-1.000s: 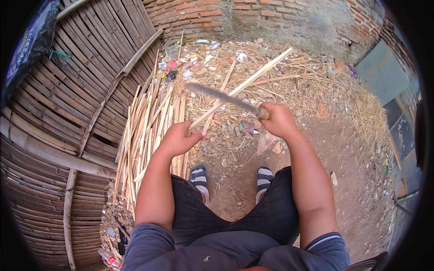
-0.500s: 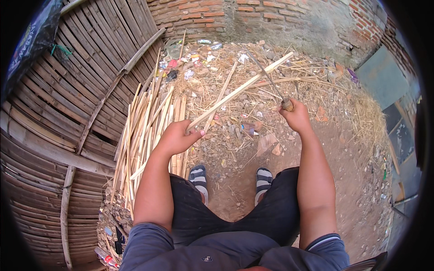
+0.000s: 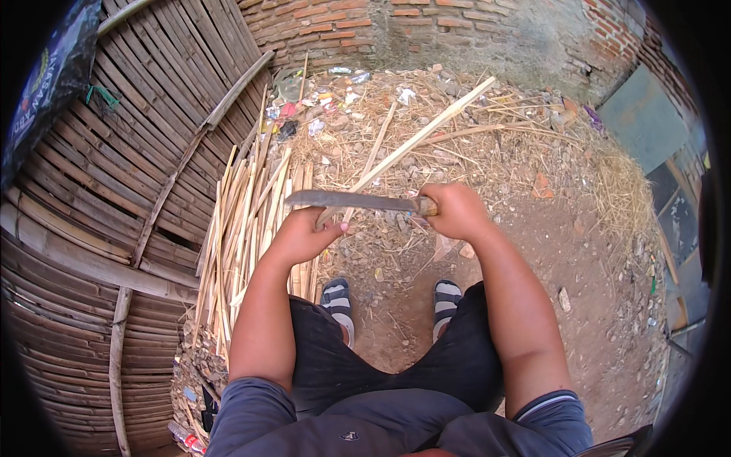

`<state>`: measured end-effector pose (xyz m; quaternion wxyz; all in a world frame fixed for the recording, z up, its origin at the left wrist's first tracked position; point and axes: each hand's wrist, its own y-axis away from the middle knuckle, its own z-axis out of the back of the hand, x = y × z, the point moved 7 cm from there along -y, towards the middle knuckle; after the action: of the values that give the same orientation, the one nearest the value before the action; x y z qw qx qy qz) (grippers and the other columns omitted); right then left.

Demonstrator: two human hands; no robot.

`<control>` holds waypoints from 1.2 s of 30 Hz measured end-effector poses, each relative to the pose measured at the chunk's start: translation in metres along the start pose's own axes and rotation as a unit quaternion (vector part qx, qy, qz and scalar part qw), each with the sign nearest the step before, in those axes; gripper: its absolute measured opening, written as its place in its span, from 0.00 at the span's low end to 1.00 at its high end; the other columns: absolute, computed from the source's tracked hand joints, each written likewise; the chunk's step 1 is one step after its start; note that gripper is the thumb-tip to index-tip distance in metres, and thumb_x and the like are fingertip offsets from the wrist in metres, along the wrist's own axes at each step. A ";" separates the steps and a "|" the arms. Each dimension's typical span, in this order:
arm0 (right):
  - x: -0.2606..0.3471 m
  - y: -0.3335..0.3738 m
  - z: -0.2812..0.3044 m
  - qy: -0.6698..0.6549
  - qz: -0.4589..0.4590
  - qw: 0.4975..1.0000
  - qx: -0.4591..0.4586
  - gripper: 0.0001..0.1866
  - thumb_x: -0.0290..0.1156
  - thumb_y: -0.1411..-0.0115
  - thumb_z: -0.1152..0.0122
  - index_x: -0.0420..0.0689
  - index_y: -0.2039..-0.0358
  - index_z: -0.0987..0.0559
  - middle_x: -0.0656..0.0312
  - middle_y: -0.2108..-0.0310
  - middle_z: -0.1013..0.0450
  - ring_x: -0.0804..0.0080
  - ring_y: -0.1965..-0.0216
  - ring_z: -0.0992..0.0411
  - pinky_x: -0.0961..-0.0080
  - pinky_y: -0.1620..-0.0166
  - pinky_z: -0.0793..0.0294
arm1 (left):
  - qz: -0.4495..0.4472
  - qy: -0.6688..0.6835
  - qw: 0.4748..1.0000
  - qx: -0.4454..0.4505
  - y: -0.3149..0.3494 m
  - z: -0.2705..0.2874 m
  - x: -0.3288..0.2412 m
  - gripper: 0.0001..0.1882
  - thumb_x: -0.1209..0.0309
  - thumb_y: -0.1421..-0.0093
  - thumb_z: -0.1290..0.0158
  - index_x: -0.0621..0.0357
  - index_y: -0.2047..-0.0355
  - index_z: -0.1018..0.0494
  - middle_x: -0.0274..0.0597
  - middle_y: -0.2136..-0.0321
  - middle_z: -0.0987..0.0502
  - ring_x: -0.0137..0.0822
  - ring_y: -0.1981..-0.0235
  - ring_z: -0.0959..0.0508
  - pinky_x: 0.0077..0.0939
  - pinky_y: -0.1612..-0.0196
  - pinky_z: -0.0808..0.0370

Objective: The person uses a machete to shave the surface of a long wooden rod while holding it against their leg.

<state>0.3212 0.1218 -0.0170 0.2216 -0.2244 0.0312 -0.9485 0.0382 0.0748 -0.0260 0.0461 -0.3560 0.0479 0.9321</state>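
My left hand (image 3: pixel 303 234) grips the near end of a long pale bamboo strip (image 3: pixel 428 134), which slants away to the upper right. My right hand (image 3: pixel 455 211) is closed round the wooden handle of a machete (image 3: pixel 356 200). The dark blade points left and lies across the strip in the picture, just beyond my left thumb. Part of the strip is hidden behind the blade; whether the two touch I cannot tell.
Many split bamboo strips (image 3: pixel 245 221) lie piled to my left, beside a bamboo-slat wall (image 3: pixel 84 167). Ahead, straw and litter (image 3: pixel 320 126) cover the ground before a brick wall (image 3: pixel 327 30). A grey panel (image 3: pixel 643 122) leans at the right. My sandalled feet (image 3: pixel 336 301) stand below.
My right hand has moved left and slightly down. The machete has swung from pointing up and away to lying level across the strip near my left hand, which stays nearly still.
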 end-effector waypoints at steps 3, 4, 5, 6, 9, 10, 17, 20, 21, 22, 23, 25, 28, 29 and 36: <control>-0.035 -0.001 0.012 -0.083 -0.079 0.993 -0.021 0.12 0.38 0.41 0.28 0.48 0.60 0.15 0.52 0.66 0.17 0.53 0.64 0.18 0.57 0.58 0.21 | 0.018 0.007 1.000 -0.006 0.002 0.005 0.000 0.24 0.52 0.39 0.33 0.65 0.63 0.20 0.43 0.76 0.19 0.36 0.75 0.20 0.33 0.68 0.24; -0.053 -0.001 0.015 -0.101 -0.099 0.989 -0.050 0.12 0.38 0.41 0.27 0.47 0.60 0.15 0.52 0.66 0.17 0.53 0.64 0.18 0.58 0.58 0.22 | 0.023 0.016 1.000 -0.011 0.003 0.007 -0.001 0.24 0.52 0.39 0.33 0.65 0.63 0.20 0.43 0.76 0.19 0.36 0.75 0.20 0.33 0.68 0.24; -0.068 0.002 0.022 -0.117 -0.119 0.983 -0.080 0.13 0.39 0.41 0.27 0.46 0.60 0.15 0.51 0.66 0.17 0.53 0.64 0.18 0.58 0.58 0.22 | 0.022 0.017 1.000 -0.012 0.002 0.007 -0.002 0.24 0.52 0.39 0.33 0.65 0.63 0.20 0.43 0.75 0.19 0.35 0.75 0.20 0.33 0.68 0.24; -0.077 0.004 0.027 -0.120 -0.137 0.979 -0.090 0.14 0.39 0.41 0.26 0.45 0.59 0.15 0.51 0.66 0.17 0.53 0.64 0.18 0.58 0.58 0.22 | 0.025 0.016 0.999 -0.016 0.002 0.010 0.000 0.24 0.52 0.39 0.33 0.65 0.63 0.20 0.43 0.75 0.19 0.35 0.74 0.20 0.32 0.68 0.25; -0.091 0.009 0.036 -0.129 -0.164 0.971 -0.119 0.15 0.39 0.41 0.26 0.44 0.59 0.16 0.50 0.66 0.18 0.52 0.63 0.18 0.59 0.58 0.22 | 0.024 0.004 0.999 -0.020 0.001 0.013 0.004 0.24 0.52 0.39 0.32 0.64 0.62 0.20 0.42 0.75 0.20 0.34 0.74 0.21 0.32 0.69 0.25; -0.092 0.008 0.037 -0.129 -0.154 0.971 -0.126 0.15 0.40 0.41 0.26 0.44 0.59 0.16 0.50 0.66 0.18 0.52 0.63 0.18 0.58 0.58 0.22 | 0.022 -0.001 1.000 -0.020 0.000 0.012 0.005 0.24 0.52 0.39 0.32 0.64 0.62 0.21 0.42 0.75 0.20 0.33 0.75 0.21 0.32 0.69 0.25; -0.030 0.002 0.020 -0.061 -0.058 0.996 -0.036 0.15 0.37 0.44 0.27 0.46 0.57 0.16 0.49 0.65 0.18 0.47 0.61 0.19 0.55 0.57 0.21 | 0.019 0.042 0.999 -0.022 0.000 -0.002 0.000 0.23 0.52 0.40 0.31 0.63 0.64 0.21 0.40 0.76 0.22 0.31 0.75 0.23 0.31 0.70 0.26; -0.013 0.004 0.019 0.007 -0.031 0.999 -0.043 0.16 0.35 0.46 0.28 0.50 0.56 0.15 0.49 0.64 0.17 0.47 0.60 0.19 0.53 0.57 0.21 | 0.019 0.029 0.999 -0.014 -0.001 -0.005 -0.002 0.23 0.52 0.39 0.32 0.63 0.64 0.21 0.39 0.76 0.22 0.31 0.75 0.24 0.30 0.70 0.27; -0.010 0.005 0.019 0.025 -0.019 0.998 -0.046 0.16 0.35 0.46 0.28 0.50 0.56 0.15 0.49 0.64 0.17 0.48 0.60 0.18 0.53 0.57 0.20 | 0.022 0.023 0.999 -0.009 -0.001 -0.003 -0.001 0.23 0.52 0.39 0.32 0.63 0.64 0.21 0.40 0.76 0.22 0.30 0.75 0.24 0.30 0.70 0.27; -0.016 0.003 0.017 0.006 -0.035 0.999 -0.040 0.16 0.35 0.45 0.28 0.49 0.56 0.15 0.50 0.65 0.17 0.48 0.61 0.18 0.53 0.57 0.20 | 0.025 0.017 1.000 -0.004 -0.001 -0.001 -0.001 0.23 0.52 0.39 0.32 0.63 0.64 0.21 0.40 0.76 0.22 0.30 0.75 0.24 0.30 0.70 0.27; -0.027 0.001 0.017 -0.010 -0.051 0.998 -0.035 0.16 0.36 0.44 0.28 0.49 0.56 0.15 0.50 0.65 0.17 0.49 0.61 0.18 0.54 0.57 0.20 | 0.025 0.032 0.999 -0.008 0.000 -0.001 0.000 0.23 0.52 0.39 0.32 0.63 0.64 0.21 0.40 0.76 0.21 0.30 0.75 0.23 0.30 0.70 0.26; -0.046 0.002 0.023 -0.043 -0.091 0.994 -0.048 0.15 0.38 0.43 0.27 0.47 0.56 0.15 0.50 0.66 0.17 0.49 0.62 0.18 0.55 0.58 0.21 | 0.026 0.063 0.998 -0.017 0.001 0.001 0.002 0.23 0.52 0.39 0.32 0.63 0.64 0.21 0.40 0.76 0.21 0.31 0.74 0.23 0.30 0.69 0.26; -0.073 0.008 0.038 -0.099 -0.136 0.981 -0.097 0.16 0.42 0.41 0.26 0.45 0.58 0.16 0.51 0.67 0.18 0.50 0.64 0.18 0.57 0.59 0.21 | 0.007 0.072 0.997 -0.037 -0.001 0.007 0.005 0.23 0.53 0.38 0.32 0.64 0.63 0.22 0.40 0.76 0.21 0.31 0.74 0.22 0.30 0.69 0.26; -0.075 0.009 0.041 -0.086 -0.147 0.981 -0.097 0.16 0.41 0.41 0.26 0.45 0.58 0.16 0.51 0.67 0.18 0.49 0.64 0.18 0.57 0.59 0.21 | 0.002 0.059 0.997 -0.041 -0.001 0.008 0.007 0.23 0.53 0.38 0.32 0.64 0.63 0.22 0.40 0.75 0.21 0.31 0.74 0.22 0.30 0.69 0.26; -0.049 0.005 0.028 -0.078 -0.093 0.991 -0.063 0.15 0.39 0.42 0.26 0.46 0.58 0.16 0.51 0.67 0.18 0.48 0.63 0.19 0.56 0.58 0.21 | 0.020 0.063 0.997 -0.028 -0.001 0.001 0.002 0.24 0.52 0.39 0.32 0.64 0.63 0.22 0.41 0.75 0.21 0.32 0.74 0.22 0.31 0.69 0.26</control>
<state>0.3745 0.1397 -0.0130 0.1197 -0.3137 0.0529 -0.9405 0.0362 0.0763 -0.0264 0.0143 -0.4137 0.0320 0.9097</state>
